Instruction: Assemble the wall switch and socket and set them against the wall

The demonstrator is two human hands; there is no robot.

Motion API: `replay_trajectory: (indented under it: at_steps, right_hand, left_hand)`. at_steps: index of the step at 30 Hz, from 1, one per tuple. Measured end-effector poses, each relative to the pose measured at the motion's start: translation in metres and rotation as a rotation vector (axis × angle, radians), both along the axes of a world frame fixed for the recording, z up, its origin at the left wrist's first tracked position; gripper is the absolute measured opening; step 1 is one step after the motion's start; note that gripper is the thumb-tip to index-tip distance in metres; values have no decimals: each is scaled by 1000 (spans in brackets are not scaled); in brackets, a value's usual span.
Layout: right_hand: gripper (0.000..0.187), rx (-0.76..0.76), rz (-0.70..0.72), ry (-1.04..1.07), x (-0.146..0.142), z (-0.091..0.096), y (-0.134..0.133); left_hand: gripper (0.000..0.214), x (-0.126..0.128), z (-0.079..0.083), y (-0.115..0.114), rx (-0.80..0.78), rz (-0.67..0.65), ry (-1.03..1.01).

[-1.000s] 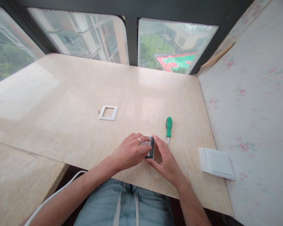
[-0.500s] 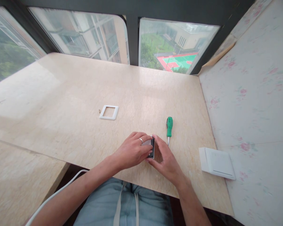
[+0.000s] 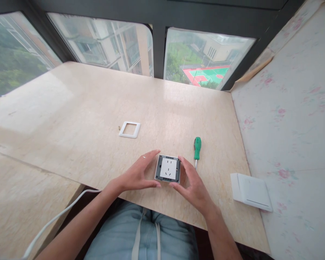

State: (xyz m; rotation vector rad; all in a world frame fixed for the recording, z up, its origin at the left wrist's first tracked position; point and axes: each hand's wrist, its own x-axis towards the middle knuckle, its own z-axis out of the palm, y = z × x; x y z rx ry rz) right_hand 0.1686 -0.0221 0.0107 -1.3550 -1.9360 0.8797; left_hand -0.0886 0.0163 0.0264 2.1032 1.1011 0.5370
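A wall socket (image 3: 168, 169) with a white face and a dark grey frame lies face up on the counter before me. My right hand (image 3: 193, 186) grips it at the right side, fingers by the upper corner and thumb by the lower edge. Around the left side curves my left hand (image 3: 137, 173), a ring on one finger, its thumb and fingers spread apart and near the socket's edges. Behind, to the left, lies a white square cover frame (image 3: 121, 134) with a tiny brass-coloured screw (image 3: 119, 128) beside it. A green-handled screwdriver (image 3: 197, 148) rests right of the socket.
A white box-like switch unit (image 3: 251, 191) sits at the right, near the flowered wall (image 3: 284, 144). The pale counter (image 3: 97, 104) runs back to the windows. A white cable (image 3: 62, 213) hangs past the counter's front edge at the left.
The left hand has come off the socket's face and opened out to the left, so the face now shows. The right hand stays at the socket's right side. The view has shifted slightly.
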Motion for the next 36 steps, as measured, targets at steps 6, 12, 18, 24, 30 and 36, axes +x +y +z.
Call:
replay_trajectory:
  at_steps: [6,12,18,24,30,36]
  right_hand:
    - [82,-56,-21,10,1,0,0]
    - [83,-63,-37,-1,0,1,0]
    - [81,-98,-58,-15,-1,4,-1]
    - [82,-130,-54,-67,0,10,-1]
    - [72,-130,-105,-45,-1,30,15]
    - [44,82,53,-20,-67,72,83]
  left_hand:
    - [95,3,-12,2,66,-7,-62]
    - [91,3,-13,1,107,-11,-61]
    - [86,2,-14,1,112,-22,-85]
    - [86,3,-14,2,117,-34,-86]
    - [88,3,-15,1,121,-34,-115]
    - [88,2,-19,2,117,-39,-147]
